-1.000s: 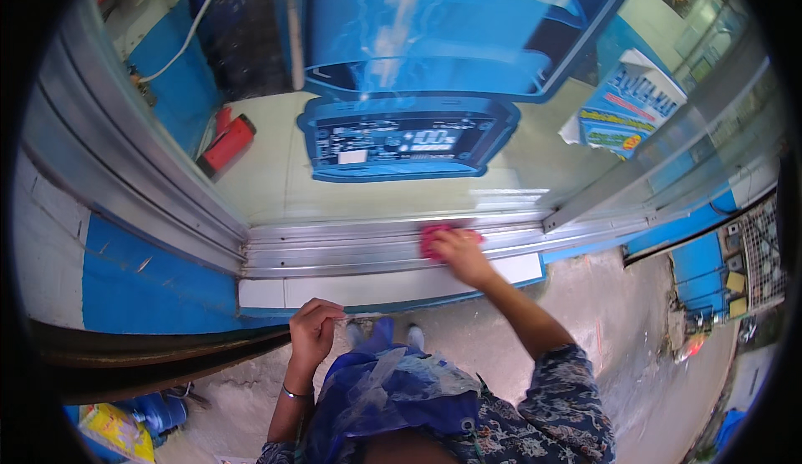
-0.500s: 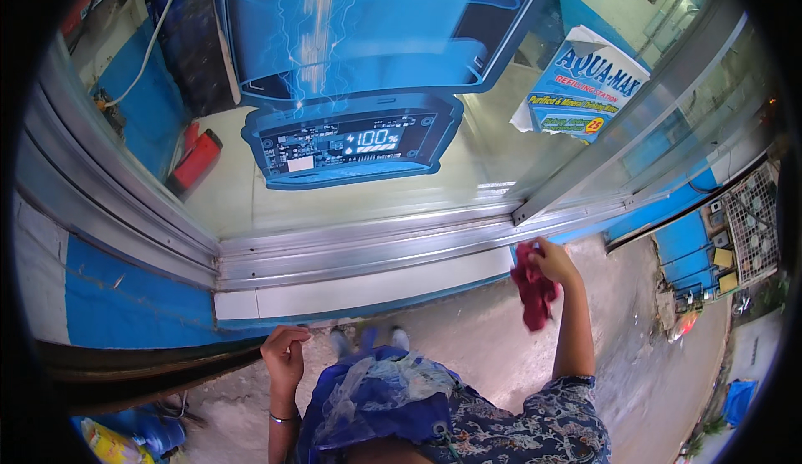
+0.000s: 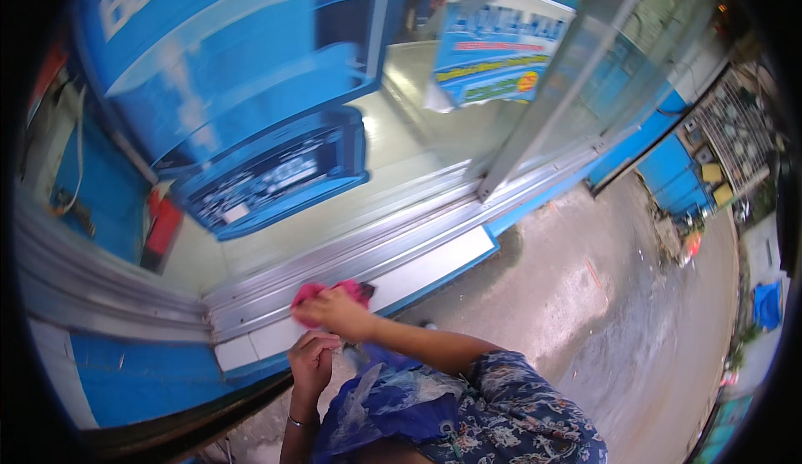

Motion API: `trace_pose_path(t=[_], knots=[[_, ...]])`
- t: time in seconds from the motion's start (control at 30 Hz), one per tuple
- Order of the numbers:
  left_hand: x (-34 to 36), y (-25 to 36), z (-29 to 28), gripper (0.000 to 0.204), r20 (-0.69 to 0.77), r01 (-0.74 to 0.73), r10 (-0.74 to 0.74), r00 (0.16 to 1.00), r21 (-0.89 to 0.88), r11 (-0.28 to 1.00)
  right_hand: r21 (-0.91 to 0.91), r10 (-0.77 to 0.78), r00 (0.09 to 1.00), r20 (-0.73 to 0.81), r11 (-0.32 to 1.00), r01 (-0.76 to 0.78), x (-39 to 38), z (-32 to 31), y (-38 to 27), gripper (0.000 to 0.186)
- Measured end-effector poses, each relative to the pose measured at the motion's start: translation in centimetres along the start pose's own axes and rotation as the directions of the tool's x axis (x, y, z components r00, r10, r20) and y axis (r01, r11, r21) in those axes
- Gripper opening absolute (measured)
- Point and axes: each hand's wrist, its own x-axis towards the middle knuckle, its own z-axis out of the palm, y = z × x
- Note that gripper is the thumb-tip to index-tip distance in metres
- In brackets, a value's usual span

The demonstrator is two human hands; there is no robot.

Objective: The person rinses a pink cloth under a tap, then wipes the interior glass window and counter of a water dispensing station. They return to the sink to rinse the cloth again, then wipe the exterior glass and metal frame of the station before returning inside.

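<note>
My right hand (image 3: 332, 312) grips a crumpled red cloth (image 3: 311, 297) at the sliding window's metal track (image 3: 393, 238), over the white tiled ledge (image 3: 426, 268) below it. The right forearm reaches leftward across my front. My left hand (image 3: 312, 360) is just below the right one, its fingers curled in and nothing visible in them. Above the track stands the glass pane, with a large blue poster (image 3: 276, 113) behind or on it. A blue bag with clear plastic (image 3: 384, 410) lies against my body.
An upright metal window frame (image 3: 568, 80) divides the glass, with a torn printed sign (image 3: 493, 46) beside it. A red and black object (image 3: 161, 226) sits behind the glass at left. A blue-painted wall (image 3: 150, 376) runs at lower left. Concrete pavement (image 3: 576, 297) stretches right, toward a wire cage (image 3: 735, 126).
My right hand has swept the red cloth from the right side leftward to the left part of the track. The view has turned and shifted right. My left hand stays curled.
</note>
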Motion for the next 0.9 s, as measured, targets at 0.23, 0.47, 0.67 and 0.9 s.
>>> trace_pose_path(t=[0.23,0.47,0.67,0.9], knots=[[7.0,2.9,6.8,0.025,0.055,-0.057,0.058,0.997,-0.026,0.998,-0.324,0.214,0.973,-0.083,0.918,-0.229,-10.6,-13.5,13.4,0.036],[11.8,7.6,21.2,0.023,0.126,-0.093,0.093,0.988,-0.005,0.996,-0.370,0.485,0.831,-0.271,0.745,-0.555,-30.5,-34.4,31.8,0.021],[14.2,14.2,31.3,0.022,0.093,-0.066,0.065,0.994,0.012,0.998,-0.429,0.596,0.576,-0.559,0.387,-0.816,-35.2,-45.2,32.3,0.019],[17.7,17.0,36.8,0.023,0.043,-0.044,0.042,0.998,0.054,0.998,-0.261,0.053,0.999,-0.006,0.964,-0.052,-26.5,-30.0,26.1,0.045]])
